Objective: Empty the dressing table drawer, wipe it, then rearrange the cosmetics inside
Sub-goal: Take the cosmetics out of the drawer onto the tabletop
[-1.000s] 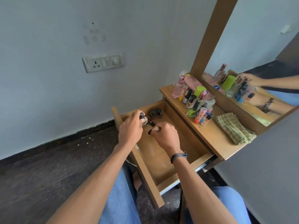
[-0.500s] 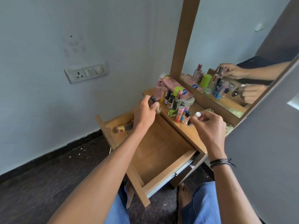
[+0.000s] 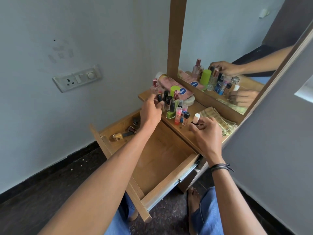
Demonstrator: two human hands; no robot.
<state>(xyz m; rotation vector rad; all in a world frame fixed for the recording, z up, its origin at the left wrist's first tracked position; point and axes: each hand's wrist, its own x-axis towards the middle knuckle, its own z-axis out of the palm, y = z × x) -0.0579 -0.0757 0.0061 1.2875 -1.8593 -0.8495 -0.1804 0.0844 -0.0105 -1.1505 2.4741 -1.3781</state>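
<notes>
Both hands pinch bottles; wooden drawer [image 3: 162,160] open, three bottles [image 3: 126,132] inside.

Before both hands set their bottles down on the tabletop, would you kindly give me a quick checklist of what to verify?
1. Right hand grips the white-capped bottle: ok.
2. Left hand grips a small dark-capped bottle: ok.
3. Bare tabletop under the right hand's bottle: ok.
4. Room by the left hand: not ok, crowded by standing bottles.
5. Drawer emptied: not ok, a yellow bottle and small jars remain at its far end.
6. Checked cloth ready for wiping: ok.
</notes>
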